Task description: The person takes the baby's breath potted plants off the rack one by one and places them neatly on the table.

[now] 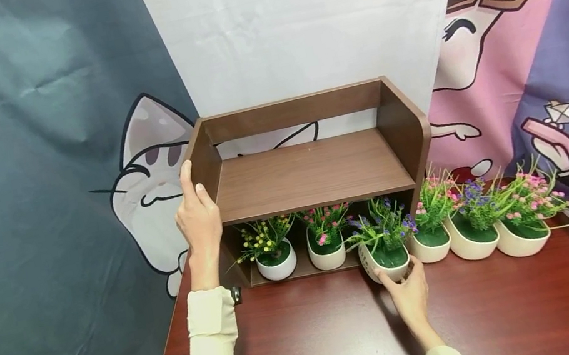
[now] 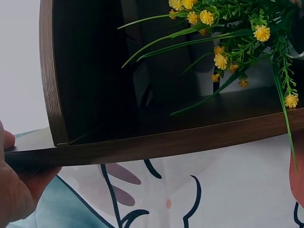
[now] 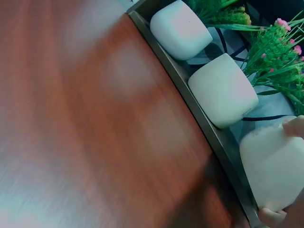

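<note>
My left hand (image 1: 199,221) grips the left side panel of a brown wooden shelf (image 1: 312,172); in the left wrist view the panel's edge passes between the thumb and the other fingers. My right hand (image 1: 410,295) pinches the white pot of a purple-flowered artificial plant (image 1: 387,248) at the right end of the lower compartment. In the right wrist view this pot (image 3: 273,164) is by the shelf's front edge, tilted. To its left, a pink-flowered potted plant (image 1: 327,252) and a yellow-flowered potted plant (image 1: 276,261) stand in the same compartment.
Right of the shelf, several more potted plants stand in a row on the reddish-brown table (image 1: 313,337): a pink one (image 1: 432,246), a purple one (image 1: 474,239) and another pink one (image 1: 523,237). Printed cloth (image 1: 78,271) hangs behind and beside the table.
</note>
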Demonstrator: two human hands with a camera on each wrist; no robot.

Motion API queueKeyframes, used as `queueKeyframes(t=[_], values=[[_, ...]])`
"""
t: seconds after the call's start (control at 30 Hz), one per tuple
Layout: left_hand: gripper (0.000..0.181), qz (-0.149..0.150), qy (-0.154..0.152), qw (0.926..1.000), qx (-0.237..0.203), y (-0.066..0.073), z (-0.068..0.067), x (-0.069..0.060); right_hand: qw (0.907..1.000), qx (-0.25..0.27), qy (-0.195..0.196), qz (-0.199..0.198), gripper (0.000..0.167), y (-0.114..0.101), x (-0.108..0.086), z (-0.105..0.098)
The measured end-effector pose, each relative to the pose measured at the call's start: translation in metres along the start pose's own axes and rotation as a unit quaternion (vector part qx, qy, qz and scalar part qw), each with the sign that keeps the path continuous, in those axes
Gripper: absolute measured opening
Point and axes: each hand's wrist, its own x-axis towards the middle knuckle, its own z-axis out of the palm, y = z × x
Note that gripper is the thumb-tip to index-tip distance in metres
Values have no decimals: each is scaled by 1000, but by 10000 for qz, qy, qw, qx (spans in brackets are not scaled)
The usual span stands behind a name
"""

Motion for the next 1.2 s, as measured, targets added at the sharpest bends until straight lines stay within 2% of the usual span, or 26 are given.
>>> queueKeyframes(t=[0.13, 0.33, 0.47, 0.57, 0.77, 0.93, 1.03, 1.17, 1.2], values=[[43, 10, 31, 10000, 8, -2, 0, 1, 9997, -24, -261, 21, 78, 3, -11, -24], [43, 10, -31, 10000, 5, -2, -2, 1, 9986, -300, -417, 159, 79, 8, -21, -70], [43, -33, -92, 10000, 10, -2, -4, 2, 9981, -404, -282, 368, 79, 14, -22, -99], [43, -53, -113, 9999, -7, -2, -3, 3, 9977, -381, -42, 554, 79, 23, -21, -120], [43, -45, -148, 9999, -53, -1, -3, 1, 9935, -367, 543, 926, 79, 44, -8, -162], [43, -28, -177, 9998, -39, -1, -3, 0, 9812, -731, 923, 1528, 86, 59, 9, -199], [43, -28, -167, 9998, -47, 0, -3, 1, 9689, -1206, 928, 1952, 92, 66, 19, -217], [43, -20, -168, 9998, -87, 0, -4, 2, 9613, -1439, 849, 2191, 94, 72, 32, -234], [43, -16, -170, 9998, -87, 0, -4, 2, 9624, -1429, 814, 2160, 94, 74, 35, -238]])
